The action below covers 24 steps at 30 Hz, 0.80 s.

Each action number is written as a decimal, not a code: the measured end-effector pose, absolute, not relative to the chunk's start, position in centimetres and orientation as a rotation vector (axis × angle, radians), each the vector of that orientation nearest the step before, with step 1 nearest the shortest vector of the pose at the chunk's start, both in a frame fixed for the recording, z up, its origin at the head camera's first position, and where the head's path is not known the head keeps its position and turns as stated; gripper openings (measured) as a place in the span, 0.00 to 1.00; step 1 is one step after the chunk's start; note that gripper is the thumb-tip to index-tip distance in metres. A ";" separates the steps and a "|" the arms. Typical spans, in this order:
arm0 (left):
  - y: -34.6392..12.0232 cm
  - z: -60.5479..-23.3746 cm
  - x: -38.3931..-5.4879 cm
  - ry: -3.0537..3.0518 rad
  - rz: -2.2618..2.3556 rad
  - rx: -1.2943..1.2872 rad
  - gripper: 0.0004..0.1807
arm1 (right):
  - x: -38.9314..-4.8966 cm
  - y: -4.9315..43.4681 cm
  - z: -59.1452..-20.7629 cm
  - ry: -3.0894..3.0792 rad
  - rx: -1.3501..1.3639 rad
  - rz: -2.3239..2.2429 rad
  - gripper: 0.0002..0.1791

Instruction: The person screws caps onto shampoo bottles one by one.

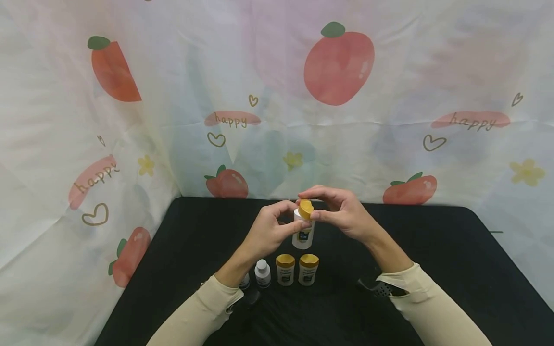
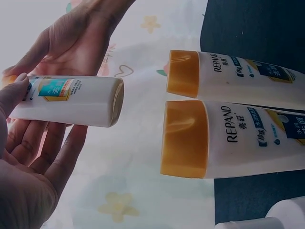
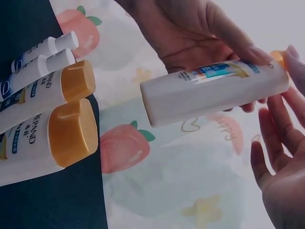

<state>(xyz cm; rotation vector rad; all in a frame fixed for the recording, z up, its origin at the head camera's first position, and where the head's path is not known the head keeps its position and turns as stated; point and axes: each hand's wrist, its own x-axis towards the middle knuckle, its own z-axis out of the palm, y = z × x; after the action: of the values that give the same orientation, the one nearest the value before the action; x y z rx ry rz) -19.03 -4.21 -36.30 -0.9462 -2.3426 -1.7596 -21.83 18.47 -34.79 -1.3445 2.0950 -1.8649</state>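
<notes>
A white shampoo bottle (image 1: 302, 240) with a printed label is held up over the far part of the table. My left hand (image 1: 269, 228) grips its body near the top, with the thumb across the front, as the right wrist view of the bottle (image 3: 214, 90) also shows. The yellow cap (image 1: 306, 210) sits at the bottle's top and looks tilted in the head view. Thumb and fingers of my right hand (image 1: 348, 214) pinch that cap. Whether the cap is loose or still attached is hidden by the fingers.
Two more yellow-capped bottles, a left one (image 1: 285, 270) and a right one (image 1: 308, 270), stand on the black table (image 1: 212, 221) below the hands. Left of them is a small white bottle (image 1: 262, 275); another is partly behind my left wrist. A printed curtain (image 1: 277, 86) hangs behind.
</notes>
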 end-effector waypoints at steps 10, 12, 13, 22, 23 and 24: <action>-4.0 -36.4 -18.9 -2.320 -1.732 -0.924 0.12 | -21.1 18.1 -34.5 2.244 -1.232 -1.848 0.22; -3.9 -36.5 -18.9 -2.316 -1.726 -0.921 0.11 | -21.1 18.1 -34.5 2.268 -1.229 -1.847 0.22; -3.9 -36.5 -18.9 -2.315 -1.725 -0.919 0.11 | -21.0 18.1 -34.5 2.277 -1.230 -1.847 0.22; -3.7 -36.7 -18.9 -2.321 -1.718 -0.902 0.10 | -20.7 17.8 -34.5 2.337 -1.181 -1.883 0.20; -3.7 -36.7 -18.9 -2.321 -1.721 -0.904 0.10 | -20.6 17.8 -34.5 2.347 -1.174 -1.881 0.20; -3.7 -36.6 -18.9 -2.321 -1.723 -0.906 0.11 | -20.6 17.7 -34.5 2.354 -1.168 -1.879 0.20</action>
<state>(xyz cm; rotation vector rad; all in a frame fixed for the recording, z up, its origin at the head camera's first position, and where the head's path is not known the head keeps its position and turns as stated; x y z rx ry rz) -18.88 -3.69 -36.61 -0.9062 -2.3214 -1.7226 -20.59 17.74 -34.46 -1.1678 2.3542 -1.8786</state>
